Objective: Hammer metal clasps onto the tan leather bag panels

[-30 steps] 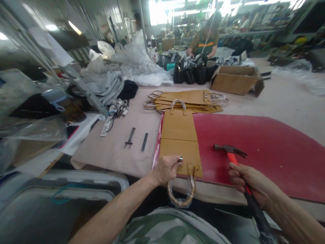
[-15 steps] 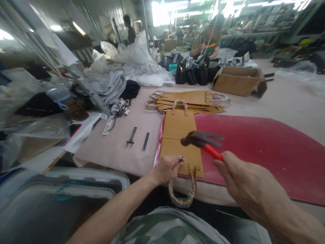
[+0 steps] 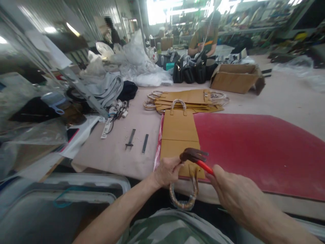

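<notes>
A flat tan bag panel [image 3: 179, 134] with a wrapped loop handle [image 3: 183, 200] lies over the left edge of a red mat [image 3: 254, 149]. My left hand [image 3: 166, 170] is closed in a pinch at the panel's near left corner, holding a small metal piece that the hammer head now covers. My right hand [image 3: 233, 195] grips a red-handled claw hammer [image 3: 194, 156]. Its dark head sits low over the panel, right at my left fingertips.
A stack of tan panels [image 3: 188, 100] lies beyond the mat. Two metal punches [image 3: 137, 140] rest on the beige table left of it. A cardboard box [image 3: 236, 79] and black bags [image 3: 190, 73] stand farther back, where a person sits. Plastic sheets and clutter fill the left side.
The hammer rose off the red mat, swung left and came down onto the spot my left fingers pinch. My left hand stayed at the panel's corner.
</notes>
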{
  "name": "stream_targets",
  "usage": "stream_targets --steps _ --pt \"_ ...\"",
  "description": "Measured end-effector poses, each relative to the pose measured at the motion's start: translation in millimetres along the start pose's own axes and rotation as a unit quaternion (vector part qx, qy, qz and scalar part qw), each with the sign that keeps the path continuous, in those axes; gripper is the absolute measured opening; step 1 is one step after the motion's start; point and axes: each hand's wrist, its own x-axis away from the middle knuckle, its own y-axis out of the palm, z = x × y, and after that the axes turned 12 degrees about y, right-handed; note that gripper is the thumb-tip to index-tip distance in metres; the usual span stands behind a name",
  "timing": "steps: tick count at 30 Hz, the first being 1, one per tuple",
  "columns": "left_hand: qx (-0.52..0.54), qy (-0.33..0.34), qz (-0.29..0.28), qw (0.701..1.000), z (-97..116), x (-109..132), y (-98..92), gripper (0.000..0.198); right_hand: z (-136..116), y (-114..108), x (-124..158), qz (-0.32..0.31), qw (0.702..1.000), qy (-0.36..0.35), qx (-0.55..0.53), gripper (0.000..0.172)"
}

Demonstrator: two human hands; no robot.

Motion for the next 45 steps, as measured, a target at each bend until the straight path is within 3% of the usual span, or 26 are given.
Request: stream_targets --steps 2,6,10,12,14,16,18,21,23,25,27,30,34,37,40,45 --pt "0.002 0.004 0.005 1.0 1.1 -0.9 0.2 0.015 12.6 5.0 -0.1 -0.048 0.998 0.034 -0.004 0.035" --pt "0.006 0.008 0.024 1.0 6.3 -3.7 0.8 0.014 51.1 14.3 -12.9 -0.042 0.994 0.095 -0.036 0.04" --pt "0.001 -0.005 0.019 1.0 10.4 -6.2 1.4 0.013 108.2 28.5 -30.6 -0.045 0.976 0.207 -0.055 0.039" --pt "-0.001 -0.011 0.019 1.0 9.5 -6.6 2.3 0.014 131.1 36.0 -35.0 0.007 0.974 0.224 0.021 0.033" --pt "-0.003 -0.011 0.024 1.0 7.4 -6.0 3.7 0.014 138.5 44.1 -35.4 0.081 0.972 0.183 0.125 0.027" --pt "-0.009 -0.004 0.03 0.999 5.8 -4.9 5.2 0.012 127.7 55.7 -32.7 0.149 0.964 0.101 0.198 0.027" --pt "-0.015 0.022 0.023 0.999 6.4 -3.9 6.8 0.012 103.7 72.9 -28.9 0.191 0.96 0.019 0.203 0.028" --pt "0.008 0.041 0.011 0.999 10.5 -4.9 7.3 0.014 64.3 103.8 -23.2 0.169 0.975 -0.048 0.137 0.034" --pt "0.065 -0.055 0.082 0.993 10.7 -8.7 2.7 0.018 47.1 119.1 -20.2 0.12 0.986 -0.046 0.107 0.038" --pt "0.114 -0.2 0.189 0.955 4.2 -15.9 -9.5 0.023 39.5 125.8 -18.0 0.081 0.993 -0.025 0.084 0.042" --pt "0.099 -0.284 0.23 0.925 -10.5 -26.5 -29.5 0.027 38.6 125.3 -16.5 0.062 0.996 -0.008 0.059 0.042" --pt "-0.078 -0.307 0.16 0.935 -40.8 -45.5 -65.4 0.023 42.2 119.2 -15.0 0.049 0.998 0.0 0.033 0.046" --pt "-0.305 -0.335 0.023 0.891 -68.9 -65.8 -92.2 0.02 49.6 112.3 -14.8 0.02 0.999 -0.033 -0.003 0.054" --pt "-0.342 -0.324 -0.031 0.882 -73.0 -74.2 -85.9 0.025 53.2 109.8 -13.4 0.014 0.998 -0.055 -0.015 0.053" --pt "-0.328 -0.319 -0.052 0.888 -69.3 -76.8 -70.4 0.024 51.0 114.2 -1.0 0.051 0.997 -0.062 0.0 0.05" --pt "-0.301 -0.31 -0.034 0.901 -65.3 -69.4 -58.2 0.019 55.7 145.5 57.6 0.138 0.987 -0.046 0.075 0.07"
